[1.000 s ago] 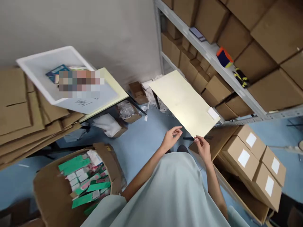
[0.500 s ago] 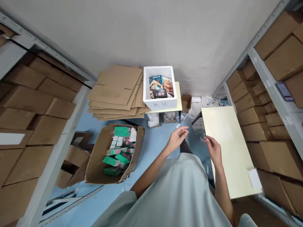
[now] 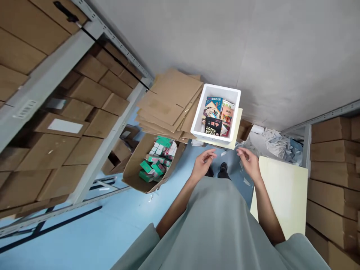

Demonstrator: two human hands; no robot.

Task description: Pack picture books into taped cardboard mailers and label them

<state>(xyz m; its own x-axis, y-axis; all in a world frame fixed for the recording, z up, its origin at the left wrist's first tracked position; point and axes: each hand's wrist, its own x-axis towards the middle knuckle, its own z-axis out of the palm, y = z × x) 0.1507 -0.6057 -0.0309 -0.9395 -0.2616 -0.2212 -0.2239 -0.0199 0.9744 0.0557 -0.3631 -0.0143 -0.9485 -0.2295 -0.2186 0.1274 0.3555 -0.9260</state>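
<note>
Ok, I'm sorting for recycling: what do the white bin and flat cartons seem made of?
White bin: foam or plastic, smooth and matte; its thick, plain rim fits either. Flat cartons: probably corrugated cardboard, dull brown, judging by the stiff, slotted sheets.

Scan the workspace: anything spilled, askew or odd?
Pale scraps litter the blue floor near the shoe, and crumpled pale material lies heaped by the wall; both look untidy. The flattened cardboard is stacked askew, edges out of line. The white bin stands upright.
</note>
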